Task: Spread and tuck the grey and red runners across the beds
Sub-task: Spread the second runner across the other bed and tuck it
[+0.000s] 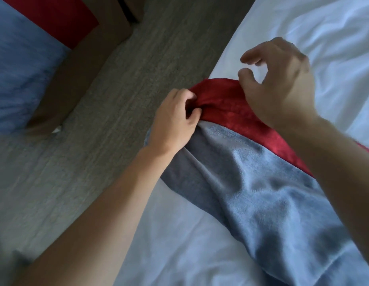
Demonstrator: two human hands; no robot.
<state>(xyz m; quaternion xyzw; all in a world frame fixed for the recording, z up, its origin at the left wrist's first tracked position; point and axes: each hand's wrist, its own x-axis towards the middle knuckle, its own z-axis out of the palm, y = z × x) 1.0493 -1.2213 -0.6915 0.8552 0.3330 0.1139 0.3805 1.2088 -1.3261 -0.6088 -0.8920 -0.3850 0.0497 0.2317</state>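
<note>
The runner (251,162), grey with a red band along its far edge, lies across the near bed (334,27) from the lower right of the frame up to the bed's edge at centre. It is rumpled, with folds running through the grey part, and its end hangs over the edge toward the floor (117,79).

The left hand (175,120) is at the bed's edge, centre frame, fingers curled round a bunch of the red band. The right hand (282,79), upper right of centre, hovers just over the red band with fingers loosely bent and thumb apart; it grasps nothing, though its heel may touch the cloth.

Judged step: spreading and squaring the runner's end at this side, tucking not yet done. The next move calls for drawing the red edge taut, smoothing the grey folds flat, then pushing the overhang under the mattress.

A second bed (20,69) with grey and red cloth shows at upper left, across the floor.
</note>
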